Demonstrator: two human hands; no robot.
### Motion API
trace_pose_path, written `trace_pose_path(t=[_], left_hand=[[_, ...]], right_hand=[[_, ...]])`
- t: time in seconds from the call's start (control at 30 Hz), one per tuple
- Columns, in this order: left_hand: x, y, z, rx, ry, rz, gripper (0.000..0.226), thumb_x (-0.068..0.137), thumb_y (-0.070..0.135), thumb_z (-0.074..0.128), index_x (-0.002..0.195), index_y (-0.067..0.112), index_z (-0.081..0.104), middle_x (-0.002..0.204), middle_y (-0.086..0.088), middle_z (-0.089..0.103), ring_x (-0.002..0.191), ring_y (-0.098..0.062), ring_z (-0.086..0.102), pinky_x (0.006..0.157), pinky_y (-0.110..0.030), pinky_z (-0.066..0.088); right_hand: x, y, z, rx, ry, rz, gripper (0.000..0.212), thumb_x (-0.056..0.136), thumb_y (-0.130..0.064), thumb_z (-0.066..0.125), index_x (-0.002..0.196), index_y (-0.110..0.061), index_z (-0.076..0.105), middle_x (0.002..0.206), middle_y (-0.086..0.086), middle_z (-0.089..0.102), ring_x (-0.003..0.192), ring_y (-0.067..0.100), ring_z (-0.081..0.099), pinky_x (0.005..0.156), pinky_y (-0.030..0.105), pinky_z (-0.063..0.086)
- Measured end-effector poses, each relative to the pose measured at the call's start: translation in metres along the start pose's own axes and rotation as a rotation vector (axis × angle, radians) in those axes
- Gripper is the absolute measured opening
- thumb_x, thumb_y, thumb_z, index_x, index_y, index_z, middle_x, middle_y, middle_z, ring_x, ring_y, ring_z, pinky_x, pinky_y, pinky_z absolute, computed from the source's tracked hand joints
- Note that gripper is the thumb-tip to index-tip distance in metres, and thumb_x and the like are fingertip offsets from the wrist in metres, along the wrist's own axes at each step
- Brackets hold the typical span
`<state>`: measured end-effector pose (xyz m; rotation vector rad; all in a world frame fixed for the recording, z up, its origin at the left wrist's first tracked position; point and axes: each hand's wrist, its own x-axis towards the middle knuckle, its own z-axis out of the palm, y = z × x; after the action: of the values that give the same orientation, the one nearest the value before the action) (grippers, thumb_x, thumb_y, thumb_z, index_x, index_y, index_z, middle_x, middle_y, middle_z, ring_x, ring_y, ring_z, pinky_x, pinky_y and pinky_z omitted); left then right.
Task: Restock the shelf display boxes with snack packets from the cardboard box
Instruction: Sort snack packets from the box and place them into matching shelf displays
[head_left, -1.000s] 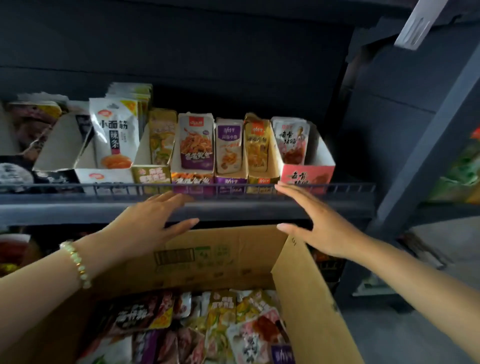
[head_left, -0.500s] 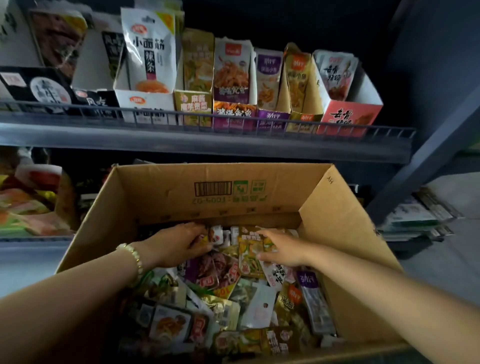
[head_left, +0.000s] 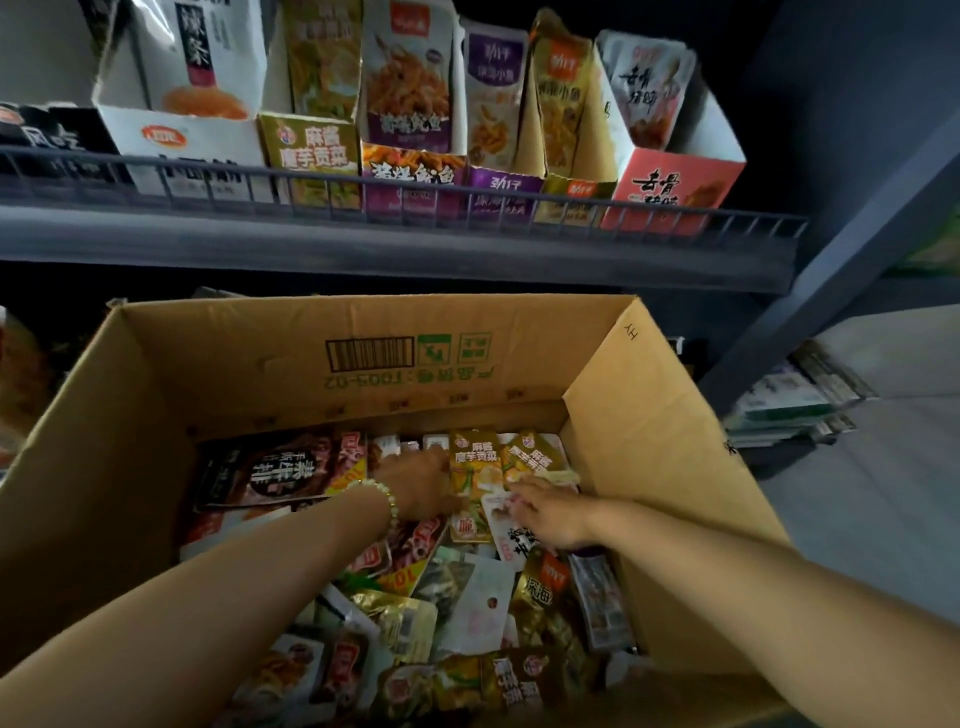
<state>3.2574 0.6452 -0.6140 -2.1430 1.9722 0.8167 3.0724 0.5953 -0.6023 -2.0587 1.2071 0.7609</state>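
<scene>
The open cardboard box (head_left: 363, 395) stands below the shelf and is full of mixed snack packets. Both my hands are down inside it at the far end. My left hand (head_left: 421, 483), with a bead bracelet on the wrist, reaches against a yellow-green packet (head_left: 475, 462); its fingertips are hidden among the packets. My right hand (head_left: 545, 512) lies with fingers stretched over a white packet (head_left: 511, 540), beside a second yellow-green packet (head_left: 535, 457). On the shelf above stand the display boxes: white (head_left: 182, 150), yellow-green (head_left: 311, 156), purple (head_left: 410, 176) and red (head_left: 675, 187).
A wire rail (head_left: 395, 202) runs along the shelf's front edge. A dark slanted upright (head_left: 831, 280) stands at the right, with a stack of flattened cartons (head_left: 795, 405) on the floor behind it. More goods sit on a lower shelf at the left (head_left: 21, 374).
Both hands came down from the shelf rail into the box and have reached further toward its far end. The view has tilted down and closer.
</scene>
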Motion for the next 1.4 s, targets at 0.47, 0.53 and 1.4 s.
trace_pose_path(t=[0.47, 0.53, 1.4], left_hand=[[-0.036, -0.011, -0.013, -0.778, -0.024, 0.179, 0.005, 0.095, 0.012, 0.058, 0.093, 0.015, 0.061, 0.090, -0.001, 0.064, 0.086, -0.011, 0.059, 0.082, -0.017, 0.044], [-0.055, -0.007, -0.027, -0.791, 0.002, 0.244, 0.014, 0.095, 0.011, 0.057, 0.100, 0.022, 0.062, 0.099, 0.008, 0.067, 0.093, -0.001, 0.062, 0.082, -0.006, 0.043], [-0.146, -0.023, -0.106, -1.784, 0.604, -0.091, 0.020, 0.096, 0.014, 0.053, 0.114, 0.010, 0.061, 0.097, -0.012, 0.075, 0.079, -0.021, 0.073, 0.060, -0.032, 0.060]], right_hand=[[-0.036, -0.033, -0.023, 0.552, 0.038, -0.089, 0.066, 0.097, -0.058, 0.032, 0.149, -0.017, 0.031, 0.155, 0.004, 0.030, 0.139, 0.022, 0.034, 0.111, 0.030, 0.027], [-0.043, -0.040, -0.024, 0.673, 0.100, -0.124, 0.078, 0.085, -0.067, 0.049, 0.144, -0.018, 0.037, 0.150, 0.003, 0.039, 0.134, 0.021, 0.040, 0.113, 0.034, 0.031], [-0.088, -0.114, -0.046, 1.202, 0.249, -0.547, 0.048, 0.067, -0.047, 0.071, 0.111, -0.028, 0.064, 0.113, -0.005, 0.071, 0.113, 0.017, 0.062, 0.109, 0.046, 0.037]])
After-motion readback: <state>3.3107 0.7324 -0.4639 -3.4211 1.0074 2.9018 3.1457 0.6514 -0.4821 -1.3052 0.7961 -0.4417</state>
